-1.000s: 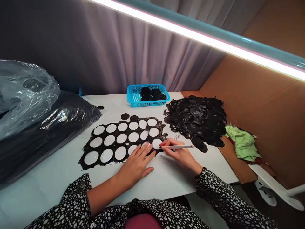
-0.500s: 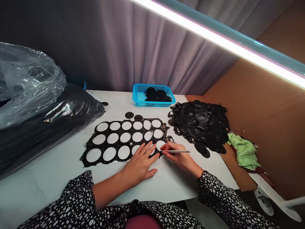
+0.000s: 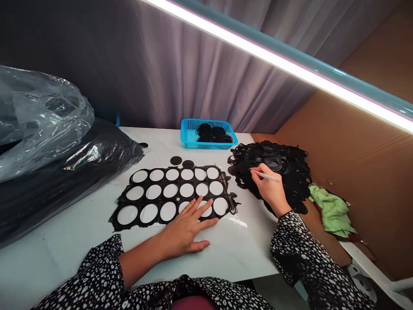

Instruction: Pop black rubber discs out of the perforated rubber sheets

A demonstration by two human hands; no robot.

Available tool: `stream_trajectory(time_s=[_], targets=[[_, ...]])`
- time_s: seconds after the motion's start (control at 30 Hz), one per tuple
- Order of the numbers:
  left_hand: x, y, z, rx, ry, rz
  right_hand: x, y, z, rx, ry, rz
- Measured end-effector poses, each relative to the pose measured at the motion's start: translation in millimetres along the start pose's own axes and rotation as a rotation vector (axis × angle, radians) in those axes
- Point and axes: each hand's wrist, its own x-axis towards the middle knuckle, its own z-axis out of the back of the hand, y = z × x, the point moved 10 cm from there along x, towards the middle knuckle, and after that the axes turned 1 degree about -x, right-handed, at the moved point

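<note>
A black sheet (image 3: 161, 198) with rows of round holes lies on the white table. My left hand (image 3: 187, 228) rests flat over its lower right part, fingers spread, covering some of the bottom holes. My right hand (image 3: 270, 187) is at the pile of black rubbery pieces (image 3: 290, 172) on the right, its fingers closed round a thin light-coloured tool (image 3: 269, 177). Whether its fingertips also hold a black piece is too dark to tell. Two black discs (image 3: 176, 160) sit just behind the sheet.
A blue basket (image 3: 183, 133) with black rings stands at the back. Large plastic bags (image 3: 93, 150) with dark contents fill the left side. To the right are a green cloth (image 3: 332, 211) and a cardboard wall (image 3: 361, 155). A bright tube light (image 3: 258, 51) crosses above.
My right hand has moved from the sheet's lower right corner to the pile, up and to the right, with the tool. My left hand stays on the sheet. The view has shifted slightly.
</note>
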Motion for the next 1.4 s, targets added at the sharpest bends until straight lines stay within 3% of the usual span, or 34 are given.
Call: stream_trajectory(time_s=[0.07,0.13,0.27,0.37,0.87,0.93,1.1,1.17,1.27,1.4], targets=[[-6.3,-0.4,7.6,0.016,-0.04,0.021,-6.5,1.2,-15.0,0.259,0.108,-0.084],[-14.7,3.9,15.1,0.059,-0.101,0.073,-25.0,19.6,-41.4,0.43,0.268,-0.1],[-30.0,6.8,12.9,0.128,-0.112,0.074,-73.3,70.4,-91.5,0.551,0.57,-0.013],[-36.1,6.6,8.3,0.125,-0.099,0.052,-96.7,91.6,-108.2,0.56,0.66,0.048],[-38.0,10.5,2.8,0.091,-0.091,0.081,-111.4,99.4,-110.1,0.33,0.6,0.248],[-38.3,10.6,5.0,0.065,-0.11,0.078,-116.7,103.1,-110.3,0.242,0.584,0.339],[-37.9,16.0,6.3,0.045,-0.107,0.103,-146.7,135.2,-107.9,-0.044,0.448,0.76],[-37.6,16.9,5.2,0.034,-0.087,0.099,-142.9,136.9,-105.8,-0.11,0.395,0.806],[-39.2,16.4,5.6,0.027,-0.073,0.098,-97.0,112.4,-90.3,-0.127,0.292,0.652],[-42.9,11.9,9.1,0.031,-0.055,0.11,-15.8,47.2,-51.0,-0.062,0.077,0.213]])
